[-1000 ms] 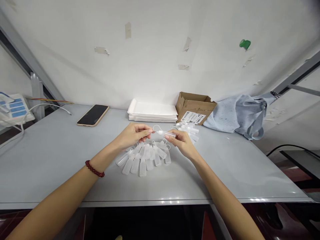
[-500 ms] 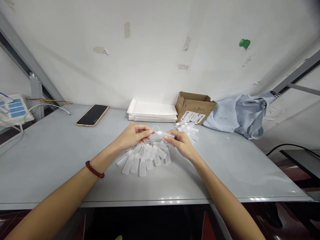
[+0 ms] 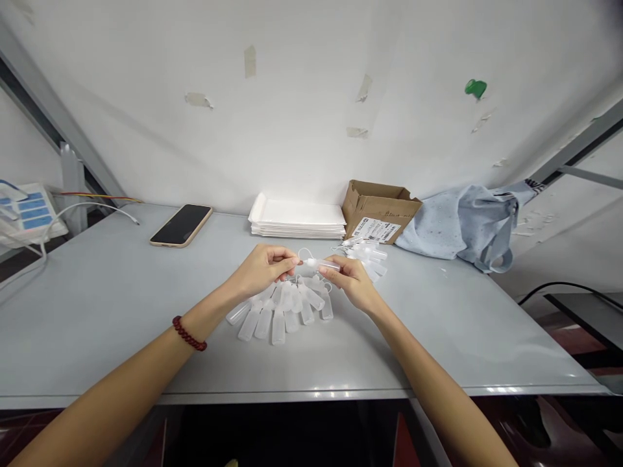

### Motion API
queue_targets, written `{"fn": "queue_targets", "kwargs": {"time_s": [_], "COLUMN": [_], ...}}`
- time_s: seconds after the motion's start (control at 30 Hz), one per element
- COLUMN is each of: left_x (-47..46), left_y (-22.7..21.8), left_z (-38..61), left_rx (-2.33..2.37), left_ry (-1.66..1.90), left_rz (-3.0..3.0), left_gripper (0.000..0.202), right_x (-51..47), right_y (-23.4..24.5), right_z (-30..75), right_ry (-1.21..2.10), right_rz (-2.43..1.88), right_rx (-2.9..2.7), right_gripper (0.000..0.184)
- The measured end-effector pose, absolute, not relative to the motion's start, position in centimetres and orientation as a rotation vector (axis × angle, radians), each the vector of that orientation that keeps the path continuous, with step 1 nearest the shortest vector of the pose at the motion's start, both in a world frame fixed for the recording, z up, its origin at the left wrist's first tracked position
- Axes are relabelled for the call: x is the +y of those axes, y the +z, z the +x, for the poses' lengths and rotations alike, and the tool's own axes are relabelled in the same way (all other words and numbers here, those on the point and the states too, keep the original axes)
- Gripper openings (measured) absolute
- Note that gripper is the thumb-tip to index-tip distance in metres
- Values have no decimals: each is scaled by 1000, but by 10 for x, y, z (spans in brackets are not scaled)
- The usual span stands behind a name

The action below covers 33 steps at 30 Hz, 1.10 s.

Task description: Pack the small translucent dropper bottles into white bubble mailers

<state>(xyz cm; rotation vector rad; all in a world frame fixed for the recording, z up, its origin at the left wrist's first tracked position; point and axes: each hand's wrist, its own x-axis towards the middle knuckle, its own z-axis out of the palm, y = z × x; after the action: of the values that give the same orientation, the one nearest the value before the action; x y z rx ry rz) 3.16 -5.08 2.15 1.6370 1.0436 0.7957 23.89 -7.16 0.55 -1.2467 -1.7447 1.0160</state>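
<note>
My right hand [image 3: 351,279] is closed around the body of a small translucent plastic squeeze bottle [image 3: 325,264], held sideways above the table with its nozzle pointing left. A thin white loop arches from the bottle's neck to the pinched fingertips of my left hand [image 3: 270,269]. Those fingers grip the small cap at the loop's end, mostly hidden, right at the nozzle tip. Beneath both hands, several similar bottles [image 3: 278,324] lie fanned out in a pile. Behind my right hand is a second group of bottles [image 3: 372,253], partly covered by it.
On the grey table [image 3: 121,337] a phone [image 3: 181,226] lies at the back left. White padded envelopes [image 3: 298,217] are stacked against the wall beside an open cardboard box [image 3: 379,211]. A light blue cloth bag [image 3: 460,224] sits at the right, and a white cable [image 3: 87,204] at the left.
The left fingertips have moved slightly right and closer to the bottle's nozzle. The right hand keeps its hold on the bottle, and the piles are unchanged.
</note>
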Motion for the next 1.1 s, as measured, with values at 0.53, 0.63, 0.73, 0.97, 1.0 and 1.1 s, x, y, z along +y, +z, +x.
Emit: {"fn": "queue_targets", "kwargs": {"time_s": [0.53, 0.63, 0.73, 0.97, 1.0, 1.1], "left_x": [-52, -53, -53, -52, -51, -50], "left_y": [18, 16, 15, 16, 17, 17], "left_z": [35, 35, 36, 36, 35, 33], "left_rx": [1029, 1022, 1010, 984, 977, 957], "left_ry": [779, 766, 769, 768, 763, 753], "left_rz": [1674, 1695, 1712, 1713, 1711, 1697], "left_gripper": [21, 21, 23, 23, 22, 24], "right_x": [-73, -73, -74, -73, -73, -73], "right_y": [1, 0, 1, 1, 1, 3], "right_z": [237, 236, 235, 237, 237, 237], "right_ry": [1008, 1003, 1006, 978, 966, 951], "right_rz": [-1247, -1246, -1255, -1223, -1216, -1201], "right_rx": [-1815, -1836, -1837, -1867, -1871, -1875], "right_gripper": [31, 31, 31, 32, 32, 32]}}
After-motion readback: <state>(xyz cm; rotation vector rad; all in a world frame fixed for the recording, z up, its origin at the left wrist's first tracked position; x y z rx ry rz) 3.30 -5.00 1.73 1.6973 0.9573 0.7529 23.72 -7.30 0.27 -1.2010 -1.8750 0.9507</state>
